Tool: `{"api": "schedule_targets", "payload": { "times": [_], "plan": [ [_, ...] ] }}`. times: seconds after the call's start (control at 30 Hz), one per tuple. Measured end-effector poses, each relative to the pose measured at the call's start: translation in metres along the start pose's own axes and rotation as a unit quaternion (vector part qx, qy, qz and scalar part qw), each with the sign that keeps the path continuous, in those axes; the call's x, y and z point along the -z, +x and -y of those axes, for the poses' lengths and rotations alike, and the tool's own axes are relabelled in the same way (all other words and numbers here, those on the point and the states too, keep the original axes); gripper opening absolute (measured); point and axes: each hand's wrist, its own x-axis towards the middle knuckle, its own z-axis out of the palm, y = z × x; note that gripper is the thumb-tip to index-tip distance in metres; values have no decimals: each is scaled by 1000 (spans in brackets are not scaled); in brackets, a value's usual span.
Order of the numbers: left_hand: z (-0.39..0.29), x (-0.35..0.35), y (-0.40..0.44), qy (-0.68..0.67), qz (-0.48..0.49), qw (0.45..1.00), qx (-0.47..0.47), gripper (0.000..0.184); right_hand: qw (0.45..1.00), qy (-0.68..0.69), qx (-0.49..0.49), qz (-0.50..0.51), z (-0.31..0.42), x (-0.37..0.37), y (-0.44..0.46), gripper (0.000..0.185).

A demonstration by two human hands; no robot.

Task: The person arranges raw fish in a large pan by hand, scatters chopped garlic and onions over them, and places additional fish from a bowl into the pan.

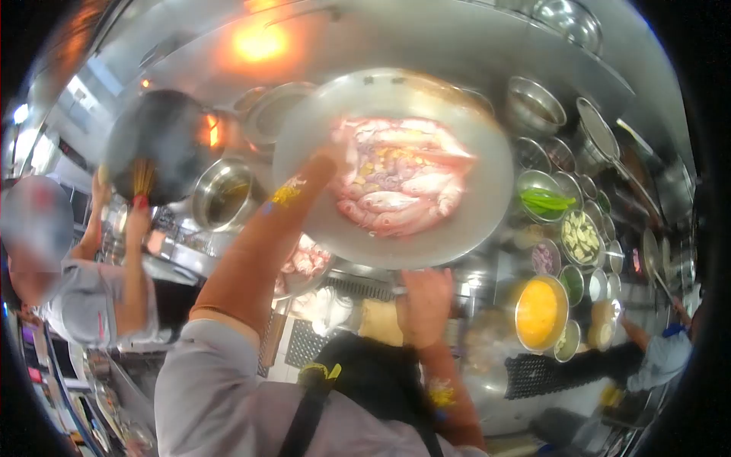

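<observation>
A large wok (304, 217) holds pink fish (388, 202), some laid in a ring, with sliced onion and yellow bits (384, 164) in the middle. My left hand (344, 152) reaches over the wok's left part, at the edge of the fish. Glare and blur hide its fingers, so what it holds, if anything, cannot be made out. Below the near rim, my right hand (428, 305) is closed round the wok's handle.
At left, a co-worker (99, 297) has both hands at a dark wok (156, 141). A steel pot (222, 194) stands between the woks. On the right are bowls of green peppers (547, 199) and orange liquid (539, 312). Another person's arm (636, 331) shows far right. Flame glows behind.
</observation>
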Motion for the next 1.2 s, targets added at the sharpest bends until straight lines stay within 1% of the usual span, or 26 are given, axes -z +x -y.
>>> {"api": "schedule_targets", "payload": {
  "times": [0.07,0.1,0.2,0.3,0.37,0.43,0.5,0.6,0.7,0.73,0.83,0.93,1.0,1.07,1.1,1.17,1.2],
  "plan": [
    [1,26,-4,-4,-48,999,15,64,999,-9,-4,39,0,3,0,43],
    [13,30,-14,-15,-129,991,24,54,1000,3,7,31,-3,2,-2,44],
    [5,128,-80,-109,-206,972,22,30,1000,-7,17,14,-4,-4,-6,45],
    [42,135,-140,-209,-202,949,121,23,1000,-18,16,6,-1,-5,-5,46],
    [74,113,-174,-91,-80,981,150,17,1000,-15,20,-2,0,-6,-4,46],
    [125,44,-208,-43,83,991,92,18,1000,-23,16,6,3,-5,-2,46],
    [113,10,-231,0,201,970,139,26,1000,-19,17,6,7,-2,1,44],
    [70,18,-244,10,297,945,141,37,1000,-19,19,4,10,-1,0,43],
    [60,19,-244,20,328,935,132,41,1000,-23,13,13,7,1,-2,43],
    [61,14,-244,30,322,938,123,39,1000,-20,12,16,9,2,-1,43],
    [64,8,-242,48,356,927,111,45,1000,-18,13,11,7,1,-3,43],
    [67,-3,-246,25,251,959,126,42,1000,-22,14,7,7,2,-2,44],
    [74,5,-243,-28,284,948,139,39,1000,-19,13,-1,7,1,-3,43],
    [75,25,-246,-138,299,928,174,41,1000,-16,16,-7,6,-1,-4,43],
    [74,36,-249,-219,295,908,200,43,1000,-15,17,-10,5,-1,-4,43],
    [88,29,-252,-203,330,910,150,48,1000,-14,20,-16,5,-2,-4,42],
    [103,3,-251,-104,365,922,74,51,999,-14,22,-18,6,-1,-4,42]
  ]
}}
